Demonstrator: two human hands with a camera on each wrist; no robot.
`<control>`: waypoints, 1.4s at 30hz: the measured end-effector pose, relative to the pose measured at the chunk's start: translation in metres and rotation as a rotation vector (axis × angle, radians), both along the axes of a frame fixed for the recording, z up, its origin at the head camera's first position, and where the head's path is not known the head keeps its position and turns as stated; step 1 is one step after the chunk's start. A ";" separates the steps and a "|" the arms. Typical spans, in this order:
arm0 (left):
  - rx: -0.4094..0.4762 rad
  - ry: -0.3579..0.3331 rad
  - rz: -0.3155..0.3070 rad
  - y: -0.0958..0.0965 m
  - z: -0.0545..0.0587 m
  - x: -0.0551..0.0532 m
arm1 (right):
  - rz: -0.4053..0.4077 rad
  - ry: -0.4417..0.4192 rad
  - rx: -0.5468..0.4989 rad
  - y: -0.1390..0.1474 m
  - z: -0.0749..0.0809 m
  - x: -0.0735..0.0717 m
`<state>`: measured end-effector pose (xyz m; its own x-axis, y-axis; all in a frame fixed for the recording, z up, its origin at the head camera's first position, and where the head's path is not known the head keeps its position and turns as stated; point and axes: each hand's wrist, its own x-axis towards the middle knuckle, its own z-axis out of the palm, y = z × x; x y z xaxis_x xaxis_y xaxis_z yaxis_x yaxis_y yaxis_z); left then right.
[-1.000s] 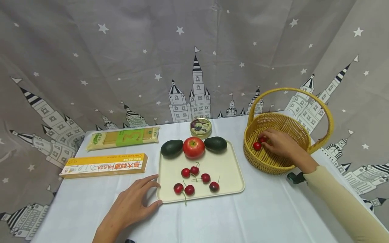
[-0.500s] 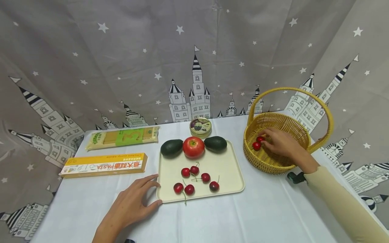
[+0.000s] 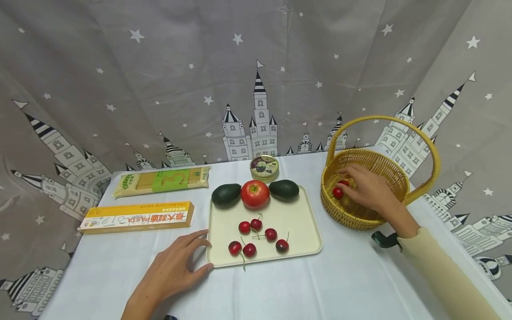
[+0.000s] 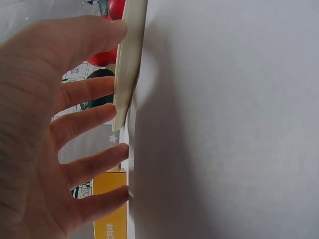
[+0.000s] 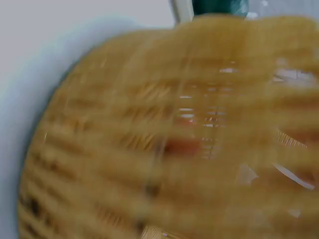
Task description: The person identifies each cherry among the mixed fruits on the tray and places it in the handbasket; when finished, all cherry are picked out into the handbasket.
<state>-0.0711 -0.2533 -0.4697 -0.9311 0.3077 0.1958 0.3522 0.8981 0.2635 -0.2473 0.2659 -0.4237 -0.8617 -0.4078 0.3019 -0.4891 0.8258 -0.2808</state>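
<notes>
My right hand [image 3: 369, 190] is inside the yellow wicker basket [image 3: 362, 220], just over two cherries [image 3: 338, 192] on its floor; its fingers look loosely extended and partly cover one cherry. The right wrist view holds the blurred basket weave [image 5: 114, 124], with that hand hidden. At the left, my left hand [image 3: 174, 266] touches the cream tray's [image 3: 304, 231] edge with spread fingers. In the left wrist view, the left thumb and fingers [image 4: 89, 92] lie against the tray rim [image 4: 130, 55]. Several stemmed cherries [image 3: 270, 234] lie on the tray, below a red apple [image 3: 255, 194] between two avocados [image 3: 226, 195].
Behind the tray stands a round tin [image 3: 264, 168]. Left of it lie a green-labelled noodle packet [image 3: 162, 181] and a yellow and white pasta box [image 3: 138, 218]. The basket's tall handle [image 3: 384, 118] arches over its opening. A grey patterned curtain [image 3: 180, 66] hangs behind the table.
My right hand has lifted slightly and moved off the cherry it was at, which now rests beside the other in the basket. The left hand and tray have stayed put.
</notes>
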 end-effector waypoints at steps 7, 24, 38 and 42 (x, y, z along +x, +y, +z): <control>-0.002 0.010 0.000 0.000 -0.001 0.000 | 0.007 0.049 -0.050 -0.026 0.004 0.014; -0.003 -0.010 0.007 0.000 0.000 0.000 | 0.120 0.169 -0.090 -0.076 0.004 0.044; -0.001 0.043 -0.010 -0.001 -0.002 -0.001 | 0.388 -0.125 -0.082 -0.111 -0.009 0.066; 0.004 0.053 -0.014 -0.001 -0.004 -0.001 | 0.458 -0.213 -0.097 -0.118 -0.013 0.071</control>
<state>-0.0719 -0.2548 -0.4735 -0.9149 0.3200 0.2462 0.3786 0.8918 0.2477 -0.1766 0.1484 -0.4370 -0.6480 -0.7364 0.1943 -0.7180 0.5056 -0.4785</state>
